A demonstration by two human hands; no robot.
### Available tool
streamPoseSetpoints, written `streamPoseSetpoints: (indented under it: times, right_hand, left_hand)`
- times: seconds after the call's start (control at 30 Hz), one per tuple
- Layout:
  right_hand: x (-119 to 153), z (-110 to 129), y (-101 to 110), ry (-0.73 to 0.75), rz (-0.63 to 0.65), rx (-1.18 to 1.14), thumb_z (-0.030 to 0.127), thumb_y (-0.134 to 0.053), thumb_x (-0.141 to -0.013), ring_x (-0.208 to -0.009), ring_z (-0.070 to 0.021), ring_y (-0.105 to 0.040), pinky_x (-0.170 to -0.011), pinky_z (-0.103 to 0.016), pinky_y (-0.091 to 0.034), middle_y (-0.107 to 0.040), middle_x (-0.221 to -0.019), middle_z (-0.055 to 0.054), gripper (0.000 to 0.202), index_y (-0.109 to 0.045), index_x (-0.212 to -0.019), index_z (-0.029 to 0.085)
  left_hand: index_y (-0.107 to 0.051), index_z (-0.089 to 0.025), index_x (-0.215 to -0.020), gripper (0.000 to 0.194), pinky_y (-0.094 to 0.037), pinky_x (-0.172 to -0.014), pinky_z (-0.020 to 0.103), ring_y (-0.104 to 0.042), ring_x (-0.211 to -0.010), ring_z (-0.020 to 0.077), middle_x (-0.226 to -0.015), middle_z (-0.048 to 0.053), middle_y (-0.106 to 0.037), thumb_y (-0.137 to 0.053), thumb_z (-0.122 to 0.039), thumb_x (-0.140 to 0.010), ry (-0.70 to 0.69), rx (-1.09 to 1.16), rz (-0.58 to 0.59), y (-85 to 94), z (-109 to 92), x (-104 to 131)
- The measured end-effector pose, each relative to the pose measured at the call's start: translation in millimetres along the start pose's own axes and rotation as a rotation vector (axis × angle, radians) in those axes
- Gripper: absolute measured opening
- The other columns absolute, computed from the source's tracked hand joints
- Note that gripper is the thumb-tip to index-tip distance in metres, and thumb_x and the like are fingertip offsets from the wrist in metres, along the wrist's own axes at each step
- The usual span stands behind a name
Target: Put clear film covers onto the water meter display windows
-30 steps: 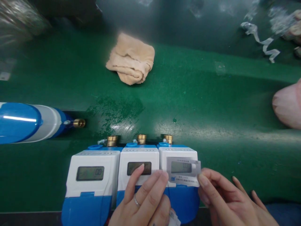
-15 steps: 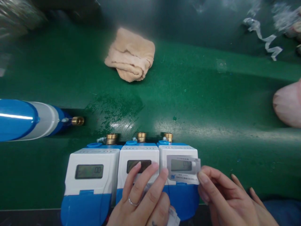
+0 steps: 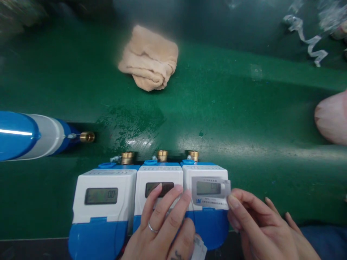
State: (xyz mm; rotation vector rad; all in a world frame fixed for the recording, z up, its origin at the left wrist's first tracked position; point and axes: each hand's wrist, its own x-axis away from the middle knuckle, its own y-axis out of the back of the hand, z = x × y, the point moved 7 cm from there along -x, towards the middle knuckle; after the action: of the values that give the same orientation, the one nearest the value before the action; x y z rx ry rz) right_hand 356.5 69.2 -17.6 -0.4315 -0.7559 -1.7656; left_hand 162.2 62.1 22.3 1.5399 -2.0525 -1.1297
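Three blue-and-white meters with small displays stand side by side: the left meter (image 3: 105, 213), the middle meter (image 3: 159, 173) and the right meter (image 3: 206, 224). A silvery label (image 3: 211, 200) with a window lies over the right meter's display. My right hand (image 3: 260, 224) pinches the label's right edge between thumb and forefinger. My left hand (image 3: 165, 227), with a ring on one finger, rests over the middle meter, its fingertips near the label's left side. Under its palm it holds crumpled whitish paper (image 3: 199, 249).
A folded beige cloth (image 3: 150, 57) lies at the back on the green table (image 3: 230, 108). Another blue-and-white meter (image 3: 35, 136) lies on its side at the left. A pinkish rounded object (image 3: 332, 117) sits at the right edge, clear film (image 3: 314, 47) behind.
The view has shifted slightly, so the meters and cloth appear a little higher and further left. Both hands keep nearly the same pose, and the label remains over the right meter.
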Motion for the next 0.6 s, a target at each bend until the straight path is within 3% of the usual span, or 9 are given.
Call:
streamPoseSetpoints:
  times: [0.6]
  right_hand:
    - [-0.3,3.6,-3.2,0.030,-0.025,-0.003,0.045,-0.076,-0.075,-0.048,-0.0089,-0.046,-0.043,-0.017,-0.039,-0.054,-0.053,0.001,0.026,-0.070,-0.075,0.019]
  left_hand:
    - [-0.067,-0.015,-0.089,0.014,-0.017,-0.120,0.046,-0.046,-0.133,0.0224,-0.130,0.005,-0.066,-0.056,-0.007,-0.090,-0.010,0.019,-0.020,1.8,-0.5,-4.2]
